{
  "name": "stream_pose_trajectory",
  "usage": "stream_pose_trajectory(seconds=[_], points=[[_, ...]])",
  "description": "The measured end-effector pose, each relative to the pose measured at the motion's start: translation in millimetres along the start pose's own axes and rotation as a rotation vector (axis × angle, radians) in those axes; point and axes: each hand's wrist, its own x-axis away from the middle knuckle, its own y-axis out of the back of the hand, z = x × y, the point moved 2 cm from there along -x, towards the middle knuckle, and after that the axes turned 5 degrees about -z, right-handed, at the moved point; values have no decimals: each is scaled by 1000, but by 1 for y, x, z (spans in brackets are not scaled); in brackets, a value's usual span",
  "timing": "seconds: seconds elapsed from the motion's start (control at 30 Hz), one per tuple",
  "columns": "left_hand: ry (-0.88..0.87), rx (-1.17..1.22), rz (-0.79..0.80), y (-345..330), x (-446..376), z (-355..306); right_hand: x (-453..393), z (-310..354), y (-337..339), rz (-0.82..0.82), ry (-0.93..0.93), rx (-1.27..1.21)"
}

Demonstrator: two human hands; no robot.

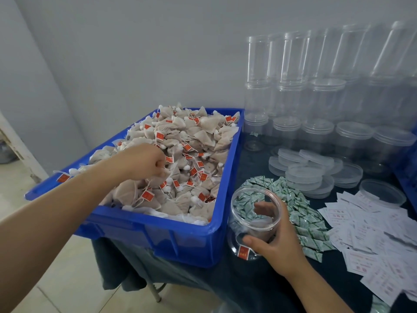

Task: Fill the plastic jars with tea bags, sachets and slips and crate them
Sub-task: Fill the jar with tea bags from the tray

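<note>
A blue crate (187,242) is heaped with beige tea bags (198,141) that carry red tags. My left hand (144,162) reaches into the heap and pinches tea bags near its middle. My right hand (277,242) grips a clear plastic jar (255,218) that stands tilted on the dark tablecloth by the crate's right front corner. At least one tea bag with a red tag lies in the jar's bottom. Green-and-white sachets (300,213) are piled just behind and right of the jar. White paper slips (372,236) are spread at the right.
Stacks of empty clear jars (293,86) stand at the back right against the wall. Several translucent lids (304,170) lie in front of them. Another blue crate edge (408,177) shows at the far right. The table's left edge drops to a tiled floor (56,279).
</note>
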Motion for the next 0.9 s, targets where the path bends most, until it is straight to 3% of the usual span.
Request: stream_pose_trajectory(seconds=[0.37, 0.57, 0.9], points=[[-112, 433, -244, 76, 17, -43, 0, -1, 1, 3, -14, -8], [-247, 796, -162, 100, 36, -94, 1, -1, 0, -1, -16, -9], [-342, 720, -52, 61, 22, -146, 0, -1, 0, 0, 1, -16]])
